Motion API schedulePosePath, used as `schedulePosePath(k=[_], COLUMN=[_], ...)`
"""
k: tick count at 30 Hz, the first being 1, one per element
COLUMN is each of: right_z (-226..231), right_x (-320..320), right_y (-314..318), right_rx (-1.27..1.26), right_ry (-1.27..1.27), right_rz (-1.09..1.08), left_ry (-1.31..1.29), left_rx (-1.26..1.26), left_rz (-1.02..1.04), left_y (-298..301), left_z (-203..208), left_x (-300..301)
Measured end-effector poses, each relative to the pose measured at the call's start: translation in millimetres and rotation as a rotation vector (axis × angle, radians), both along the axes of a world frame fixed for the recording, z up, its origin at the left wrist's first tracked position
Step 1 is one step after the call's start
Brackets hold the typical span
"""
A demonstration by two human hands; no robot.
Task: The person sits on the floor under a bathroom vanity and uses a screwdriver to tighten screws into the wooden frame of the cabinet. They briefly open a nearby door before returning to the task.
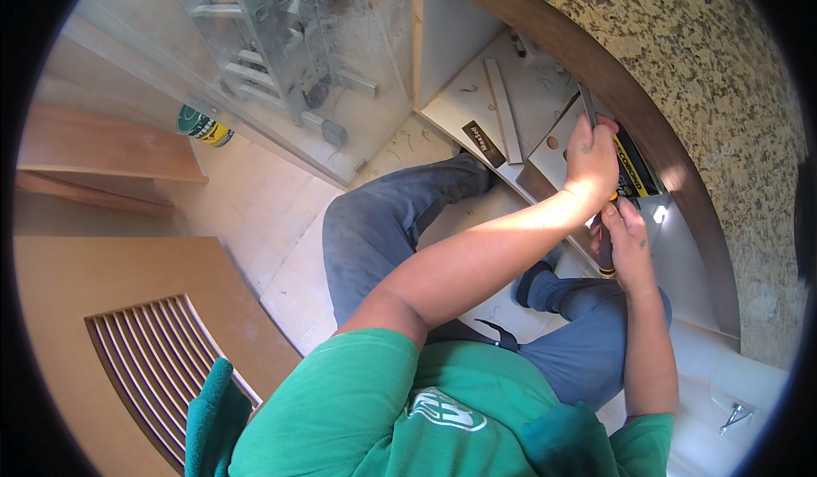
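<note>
In tight room by the curved cabinet edge [651, 96], the right hand [628, 243] encloses a dark handle [606, 253], while the left hand [591, 160] has a grip I cannot tell.

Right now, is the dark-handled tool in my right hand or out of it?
In it: your right hand is closed around the tool's dark handle, its yellow-marked end sticking out below.
</note>
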State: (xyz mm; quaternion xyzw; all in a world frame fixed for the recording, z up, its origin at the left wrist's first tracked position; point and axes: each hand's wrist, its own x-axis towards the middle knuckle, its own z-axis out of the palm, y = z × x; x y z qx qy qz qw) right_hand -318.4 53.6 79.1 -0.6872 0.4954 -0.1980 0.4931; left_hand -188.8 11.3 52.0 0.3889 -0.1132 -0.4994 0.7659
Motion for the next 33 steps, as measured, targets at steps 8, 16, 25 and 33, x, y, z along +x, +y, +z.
schedulePosePath(k=[8,16,25,33], right_z=[-6,-7,3,5], right_x=[3,5,7,4], right_y=[-2,-5,-4,-11], right_rx=[-0.049,-0.086,-0.053,-0.041], right_ry=[0.013,-0.006,0.06,0.088], right_rz=[-0.017,-0.037,-0.061,-0.055], left_ry=[-0.077,-0.046,0.024,0.087], left_rx=[-0.066,-0.072,-0.107,-0.094], left_rz=[0.057,0.055,0.058,0.026], left_y=[4,-1,-1,-4], left_z=[4,7,7,8], left_x=[-2,-3,-2,-1])
